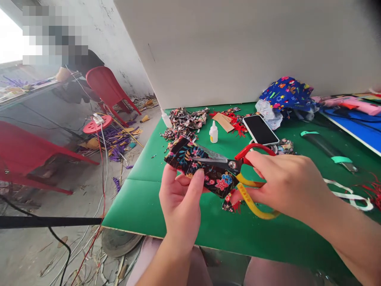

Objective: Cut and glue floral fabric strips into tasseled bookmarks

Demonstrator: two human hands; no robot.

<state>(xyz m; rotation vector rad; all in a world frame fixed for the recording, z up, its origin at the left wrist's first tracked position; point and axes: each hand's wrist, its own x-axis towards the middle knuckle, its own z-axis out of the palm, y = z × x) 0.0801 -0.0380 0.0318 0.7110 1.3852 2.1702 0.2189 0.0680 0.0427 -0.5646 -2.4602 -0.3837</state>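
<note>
Now your left hand [182, 200] is pinching the black floral fabric [222, 185] between the thumb and the fingers, and this fabric is held up over the near part of the green tabletop [139, 206]. Your right hand [287, 178] is closed around the red and yellow handles of the scissors [233, 165], whose blades point to the left and lie along the fabric; how far they are open, you cannot tell. Just below the scissors, near the right fingers, is a small floral piece with red tassels [228, 205], partly hidden. Behind the fabric there is a heap of floral scraps [187, 123], and to its right a white dropper bottle [213, 133] stands upright. Farther right, the smartphone [260, 130] lies with its dark screen up, near a brown cardboard piece [224, 122]. The utility knife [326, 149] lies at the right side, in front of the blue patterned cloth [285, 94]. At the far left, a person [89, 59] is by a red plastic chair [106, 85].
</note>
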